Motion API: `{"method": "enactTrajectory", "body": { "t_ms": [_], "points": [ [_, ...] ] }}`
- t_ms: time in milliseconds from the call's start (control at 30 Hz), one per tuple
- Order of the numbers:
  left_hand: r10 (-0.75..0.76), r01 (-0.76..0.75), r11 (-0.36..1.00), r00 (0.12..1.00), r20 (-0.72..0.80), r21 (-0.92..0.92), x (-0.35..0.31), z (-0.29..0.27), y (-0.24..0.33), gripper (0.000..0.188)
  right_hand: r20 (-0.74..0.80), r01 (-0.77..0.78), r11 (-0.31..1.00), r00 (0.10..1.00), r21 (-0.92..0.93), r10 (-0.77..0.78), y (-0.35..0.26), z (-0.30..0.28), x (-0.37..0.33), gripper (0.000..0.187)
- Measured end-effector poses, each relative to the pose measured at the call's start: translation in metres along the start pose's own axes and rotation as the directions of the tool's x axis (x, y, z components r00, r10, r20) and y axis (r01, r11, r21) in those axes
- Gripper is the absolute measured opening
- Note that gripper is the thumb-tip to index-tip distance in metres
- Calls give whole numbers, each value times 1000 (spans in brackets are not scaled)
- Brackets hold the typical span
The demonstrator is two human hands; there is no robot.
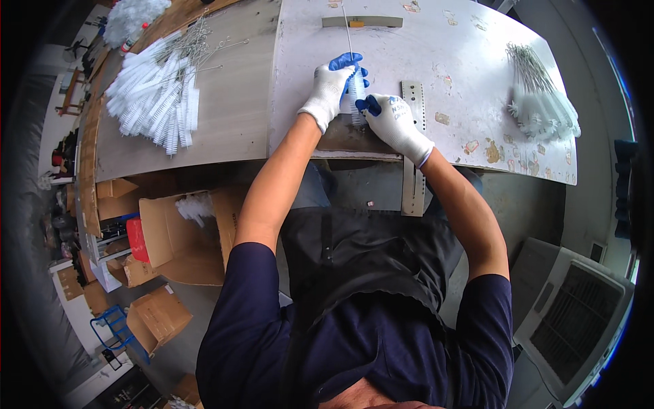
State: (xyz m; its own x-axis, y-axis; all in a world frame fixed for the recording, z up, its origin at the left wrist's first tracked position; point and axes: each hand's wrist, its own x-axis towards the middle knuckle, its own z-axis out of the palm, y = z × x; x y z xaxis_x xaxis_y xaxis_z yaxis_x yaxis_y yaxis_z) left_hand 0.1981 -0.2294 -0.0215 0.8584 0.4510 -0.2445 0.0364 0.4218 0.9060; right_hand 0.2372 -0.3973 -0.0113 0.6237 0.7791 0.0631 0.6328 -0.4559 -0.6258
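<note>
In the middle of the table, my left hand (332,85), in a white glove with blue-coated fingers, is closed around a bottle brush (357,92). The brush has white bristles and a thin wire handle pointing away from me. My right hand (398,125), gloved alike, has its fingers curled together against the lower bristles. Beside it lies a perforated metal strip (413,150) that sticks out over the table's near edge. Beyond my hands is a flat grey bar (385,22) with a small brownish-yellow block (355,24) on it.
A large pile of white brushes (153,92) lies on the left, and a smaller bunch (541,102) on the right. White bristly items (136,20) are heaped at the far left. Below the table's left side stands an open cardboard box (180,245). A grey vented machine (572,320) stands low right.
</note>
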Motion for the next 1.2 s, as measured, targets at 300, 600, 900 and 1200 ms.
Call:
{"method": "enactTrajectory", "body": {
  "t_ms": [300, 600, 900, 1200],
  "points": [
    [3, -2, 999, 1000, -20, 41, 5, -2, -3, 26, -32, 448, 861, 883, -242, -469, 14, -28, -24, 21],
    [10, -3, 992, 998, -61, 122, 9, -2, -5, 25, 399, 790, 498, 611, -357, -684, 18, -25, 11, 53],
    [-21, 31, 988, 998, -66, 154, 19, 12, -12, 21, 532, 879, 352, 476, -322, -701, 9, -28, 28, 22],
    [411, -260, 773, 900, -144, 579, -33, 29, 2, 38, 635, 709, 457, 696, -537, -335, -25, -32, 0, 27]
  ]
}}
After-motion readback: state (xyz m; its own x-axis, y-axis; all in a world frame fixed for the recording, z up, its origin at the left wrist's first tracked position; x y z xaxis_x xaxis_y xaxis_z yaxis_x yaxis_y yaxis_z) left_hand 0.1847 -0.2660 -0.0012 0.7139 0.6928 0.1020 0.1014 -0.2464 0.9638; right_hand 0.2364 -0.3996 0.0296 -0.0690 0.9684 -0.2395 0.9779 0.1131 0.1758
